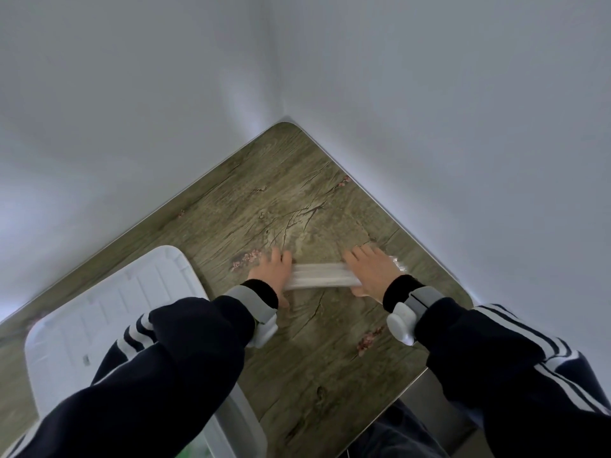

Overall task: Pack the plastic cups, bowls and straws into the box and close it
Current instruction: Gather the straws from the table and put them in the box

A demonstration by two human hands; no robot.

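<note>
Your fingers (355,256) on both hands are curled down over the two ends of a white bundle of plastic straws (319,276), which lies flat across the wood-grain surface (297,206) between them. Your left hand (272,271) grips the left end, its fingers wrapped over the far side so their tips are hidden; your right hand (372,271) grips the right end, where a bit of clear crinkled wrapping (398,263) pokes out past the knuckles. Each wrist carries a grey band with a white plastic unit (400,323), above black cuffs and dark sleeves with white stripes (529,345). Just beside your left forearm, on the near left of the surface, sits the white plastic box (99,309), its ribbed white lid on top; your sleeve hides its near part. The surface fits into a corner of plain pale walls (429,94).
</note>
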